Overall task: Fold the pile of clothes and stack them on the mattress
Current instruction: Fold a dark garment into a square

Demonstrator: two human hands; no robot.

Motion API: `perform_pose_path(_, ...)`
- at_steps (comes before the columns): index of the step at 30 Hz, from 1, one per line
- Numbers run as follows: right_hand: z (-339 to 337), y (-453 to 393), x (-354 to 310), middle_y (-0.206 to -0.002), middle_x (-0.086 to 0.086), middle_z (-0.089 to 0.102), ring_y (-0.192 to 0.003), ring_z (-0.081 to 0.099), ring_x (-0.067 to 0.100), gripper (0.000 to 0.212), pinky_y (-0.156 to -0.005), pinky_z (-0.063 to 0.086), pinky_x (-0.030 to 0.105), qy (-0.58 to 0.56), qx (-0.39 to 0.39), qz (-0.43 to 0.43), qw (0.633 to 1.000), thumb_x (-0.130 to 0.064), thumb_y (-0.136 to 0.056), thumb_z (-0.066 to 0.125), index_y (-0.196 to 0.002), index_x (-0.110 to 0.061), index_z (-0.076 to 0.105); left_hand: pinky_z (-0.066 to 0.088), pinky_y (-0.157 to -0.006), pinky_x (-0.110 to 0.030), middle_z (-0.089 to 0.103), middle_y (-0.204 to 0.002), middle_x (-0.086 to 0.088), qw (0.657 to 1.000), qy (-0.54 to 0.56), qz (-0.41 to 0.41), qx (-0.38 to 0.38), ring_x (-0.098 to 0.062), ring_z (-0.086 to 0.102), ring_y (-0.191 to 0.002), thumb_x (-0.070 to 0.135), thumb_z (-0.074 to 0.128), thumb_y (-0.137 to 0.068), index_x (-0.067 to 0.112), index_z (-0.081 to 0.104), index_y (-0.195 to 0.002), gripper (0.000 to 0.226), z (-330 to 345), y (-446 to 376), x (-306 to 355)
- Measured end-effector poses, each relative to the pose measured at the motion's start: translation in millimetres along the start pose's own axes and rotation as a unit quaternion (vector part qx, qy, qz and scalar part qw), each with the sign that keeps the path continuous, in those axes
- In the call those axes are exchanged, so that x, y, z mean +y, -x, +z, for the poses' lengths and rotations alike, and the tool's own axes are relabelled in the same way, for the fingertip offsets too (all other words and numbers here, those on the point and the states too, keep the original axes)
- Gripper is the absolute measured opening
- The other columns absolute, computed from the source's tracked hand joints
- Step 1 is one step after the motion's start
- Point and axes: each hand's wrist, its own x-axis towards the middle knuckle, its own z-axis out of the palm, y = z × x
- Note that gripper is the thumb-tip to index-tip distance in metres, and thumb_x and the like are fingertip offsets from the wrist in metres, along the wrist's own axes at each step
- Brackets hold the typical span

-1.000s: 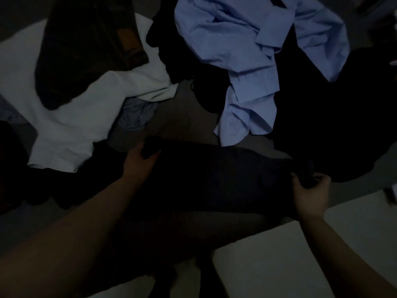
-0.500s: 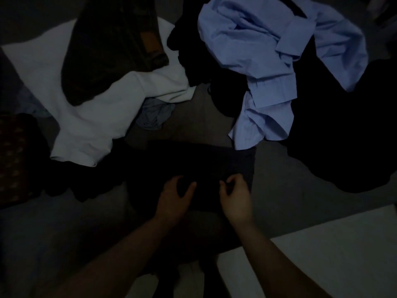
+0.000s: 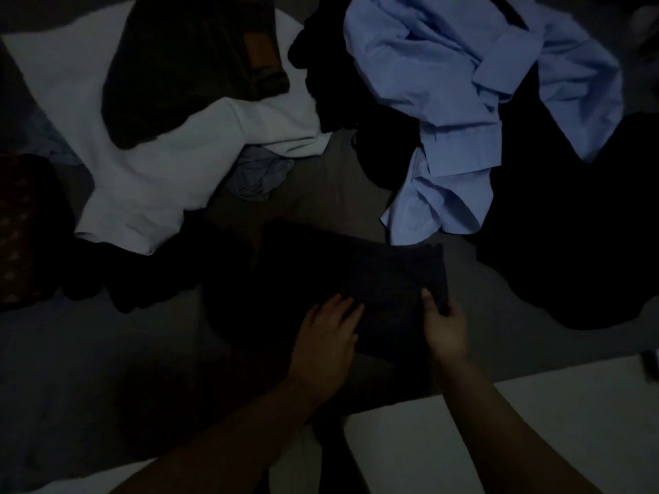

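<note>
Dark garment (image 3: 385, 279): left hand (image 3: 326, 333) flat on it, right hand (image 3: 444, 324) pinching edge.

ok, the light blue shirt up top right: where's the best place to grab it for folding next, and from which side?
Probably the near, lower end of the light blue shirt, where a cuffed fold hangs toward the person just above the folded dark garment. Come from the near side: that end lies loose on the grey mattress, while its far part is crumpled among black clothes. Both hands are busy now.
</note>
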Motion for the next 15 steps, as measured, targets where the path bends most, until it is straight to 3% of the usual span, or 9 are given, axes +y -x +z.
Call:
perform_pose_path(2, -18.5, 5.4, 5.6, -0.122, 0.015, 0.06, -0.113, 0.055, 0.032, 0.04, -0.092, 0.043, 0.037, 0.016, 0.058, -0.015, 0.998, -0.031, -0.095, 0.053, -0.125, -0.004, 0.055, 0.049, -0.093, -0.042, 0.058, -0.131, 0.0, 0.993, -0.02, 0.017, -0.119, -0.016, 0.057, -0.119, 0.039, 0.036, -0.08, 0.025, 0.053, -0.129, 0.054, 14.1, 8.0, 9.1)
perform_pose_path(5, -43.7, 12.7, 6.8, -0.105, 0.016, 0.062, -0.102, 0.058, 0.031, 0.033, -0.079, 0.04, 0.032, 0.039, 0.105, -0.043, 0.993, -0.027, -0.095, 0.053, -0.113, 0.0, 0.059, 0.041, -0.103, -0.042, 0.043, -0.145, -0.001, 0.982, -0.019, 0.025, -0.187, -0.012, 0.044, -0.131, 0.043, 0.03, -0.082, 0.025, 0.035, -0.14, 0.061, 25.0, 11.8, 27.0)
perform_pose_path(7, -49.0, 24.1, -3.3, -0.09, 0.015, 0.061, -0.089, 0.059, 0.029, 0.023, -0.072, 0.038, 0.031, 0.039, 0.111, -0.081, 0.99, -0.023, -0.095, 0.054, -0.098, -0.001, 0.059, 0.012, -0.118, -0.038, 0.006, -0.156, 0.003, 0.978, 0.009, 0.043, -0.202, -0.008, 0.007, -0.143, 0.043, 0.019, -0.089, 0.026, 0.012, -0.15, 0.064, 25.6, 10.4, 39.1)
perform_pose_path(8, -47.2, 31.4, -10.6, -0.085, 0.013, 0.06, -0.083, 0.059, 0.026, 0.019, -0.071, 0.038, 0.031, 0.033, 0.11, -0.102, 0.988, -0.022, -0.094, 0.055, -0.093, -0.003, 0.058, 0.0, -0.118, -0.033, -0.008, -0.156, 0.006, 0.975, 0.049, 0.048, -0.213, -0.006, -0.006, -0.143, 0.044, 0.017, -0.093, 0.028, 0.001, -0.15, 0.062, 26.7, 10.0, 43.4)
perform_pose_path(9, -42.9, 39.5, -18.6, -0.082, 0.01, 0.061, -0.079, 0.058, 0.022, 0.015, -0.071, 0.039, 0.029, 0.028, 0.106, -0.127, 0.986, -0.02, -0.093, 0.056, -0.09, -0.006, 0.058, -0.002, -0.117, -0.028, -0.01, -0.156, 0.006, 0.969, 0.104, 0.037, -0.221, -0.007, -0.008, -0.144, 0.042, 0.022, -0.097, 0.026, -0.002, -0.15, 0.061, 24.5, 9.8, 47.4)
perform_pose_path(11, -26.2, 56.7, -33.2, -0.08, 0.004, 0.062, -0.076, 0.059, 0.017, 0.01, -0.07, 0.041, 0.027, 0.017, 0.09, -0.171, 0.981, -0.019, -0.091, 0.059, -0.091, -0.009, 0.058, 0.009, -0.117, -0.021, 0.008, -0.158, 0.002, 0.952, 0.226, -0.018, -0.207, -0.012, 0.01, -0.145, 0.028, 0.04, -0.097, 0.019, 0.007, -0.151, 0.064, 19.4, 8.9, 48.8)
perform_pose_path(13, 1.0, 71.7, -45.4, -0.08, -0.002, 0.062, -0.078, 0.06, 0.015, 0.009, -0.071, 0.042, 0.025, 0.017, 0.058, -0.2, 0.978, -0.018, -0.089, 0.061, -0.094, -0.013, 0.058, 0.027, -0.112, -0.022, 0.034, -0.151, -0.003, 0.91, 0.355, -0.127, -0.171, -0.016, 0.035, -0.137, 0.013, 0.051, -0.091, 0.017, 0.024, -0.148, 0.063, 6.8, 10.6, 43.8)
perform_pose_path(15, 33.0, 79.6, -51.0, -0.085, -0.005, 0.06, -0.082, 0.059, 0.012, 0.02, -0.075, 0.045, 0.026, 0.064, -0.029, -0.197, 0.978, -0.023, -0.087, 0.064, -0.105, -0.016, 0.057, 0.039, -0.103, -0.022, 0.049, -0.14, -0.006, 0.875, 0.395, -0.236, -0.151, -0.018, 0.048, -0.126, 0.003, 0.052, -0.09, 0.018, 0.039, -0.14, 0.054, -6.2, 18.5, 26.4)
